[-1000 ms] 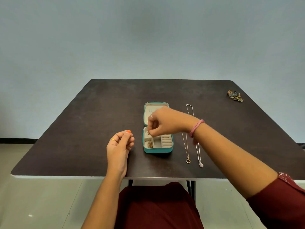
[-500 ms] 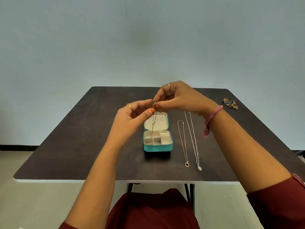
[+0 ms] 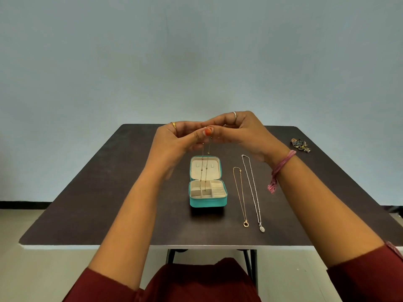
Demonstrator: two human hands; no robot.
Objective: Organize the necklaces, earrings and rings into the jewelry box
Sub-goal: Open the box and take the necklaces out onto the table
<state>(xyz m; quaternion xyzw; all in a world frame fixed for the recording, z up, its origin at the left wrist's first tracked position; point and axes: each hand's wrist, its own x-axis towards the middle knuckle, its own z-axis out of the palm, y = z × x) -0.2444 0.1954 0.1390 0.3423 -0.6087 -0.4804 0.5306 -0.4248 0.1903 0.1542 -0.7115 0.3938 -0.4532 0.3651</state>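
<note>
the task looks barely begun. the box [image 3: 207, 188] sits open in the middle of the table [image 3: 109, 203], teal outside, cream lining, with a lid panel behind and small compartments and ring rolls in front; the compartments look empty, though small pieces would be hard to see. both hands are raised above it, fingertips pinched together on the top of a thin gold chain [image 3: 204, 171] with small beads, which hangs straight down so its lower end dangles over or into the box. the left hand [image 3: 174, 142] and right hand [image 3: 244, 134] meet at the chain, likely working its clasp. just right of the box, two more necklaces lie stretched out on the table: a gold necklace [image 3: 239, 197] with a ring pendant and a longer silver necklace [image 3: 253, 192] with an oval pendant. a dark cluster [image 3: 300, 144], perhaps earrings, lies at the far right, well apart. all of these are still to be stored.
</note>
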